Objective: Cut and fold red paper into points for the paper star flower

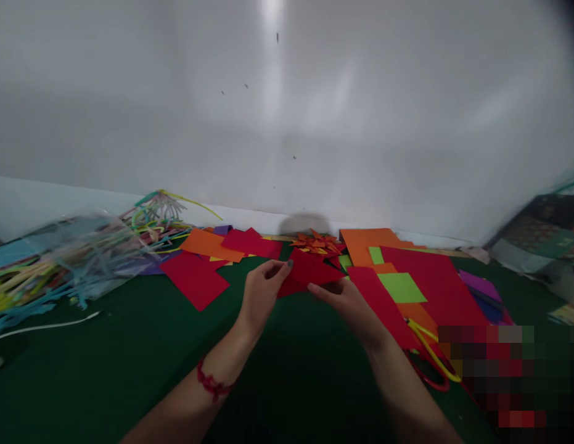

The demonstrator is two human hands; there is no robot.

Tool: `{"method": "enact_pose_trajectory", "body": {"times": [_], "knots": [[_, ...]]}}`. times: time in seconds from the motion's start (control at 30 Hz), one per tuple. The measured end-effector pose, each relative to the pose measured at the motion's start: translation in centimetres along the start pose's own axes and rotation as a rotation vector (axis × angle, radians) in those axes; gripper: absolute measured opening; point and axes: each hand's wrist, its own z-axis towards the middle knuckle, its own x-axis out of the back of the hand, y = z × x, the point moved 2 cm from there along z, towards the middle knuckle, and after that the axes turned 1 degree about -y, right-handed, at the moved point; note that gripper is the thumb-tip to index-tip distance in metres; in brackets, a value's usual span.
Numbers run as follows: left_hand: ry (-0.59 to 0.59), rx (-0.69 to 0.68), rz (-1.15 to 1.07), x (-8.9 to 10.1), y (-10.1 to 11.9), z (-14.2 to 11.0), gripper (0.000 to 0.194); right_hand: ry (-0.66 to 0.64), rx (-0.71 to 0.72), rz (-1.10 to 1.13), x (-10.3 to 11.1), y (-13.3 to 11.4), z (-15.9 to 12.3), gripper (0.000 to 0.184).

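Observation:
A piece of red paper (309, 271) is held up between both hands over the dark green tabletop. My left hand (268, 283) pinches its left side, thumb uppermost. On the right edge, my right hand (340, 299) grips the same sheet with its thumb along the near side; its other fingers are mostly behind the paper. Just beyond the sheet sits a layered orange-and-red paper flower (317, 242). A pair of scissors (428, 348) with yellow and red handles lies to the right, beside my right forearm.
Red sheets (196, 280) and an orange sheet (215, 245) lie to the left. On the right are more red sheets (434, 277) and a light green square (402, 287). Pipe cleaners (50, 265) with clear plastic heap at far left. A white wall (287, 123) stands behind.

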Motion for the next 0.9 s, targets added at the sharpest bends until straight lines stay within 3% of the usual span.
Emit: {"method": "enact_pose_trajectory", "body": {"times": [0.2, 0.5, 0.73, 0.9], "knots": [[-0.112, -0.013, 0.01, -0.7, 0.0, -0.3, 0.03, 0.196, 0.004, 0.007, 1.0, 1.1, 0.5, 0.032], [-0.189, -0.002, -0.002, -0.6, 0.2, -0.3, 0.025, 0.159, 0.026, -0.001, 1.3, 1.0, 0.4, 0.031], [-0.151, -0.076, 0.163, -0.5, 0.3, -0.2, 0.026, 0.192, 0.069, -0.052, 0.9, 1.0, 0.7, 0.034], [-0.31, -0.056, 0.115, -0.8, 0.0, -0.2, 0.024, 0.193, 0.098, -0.111, 0.9, 0.7, 0.5, 0.034]]}}
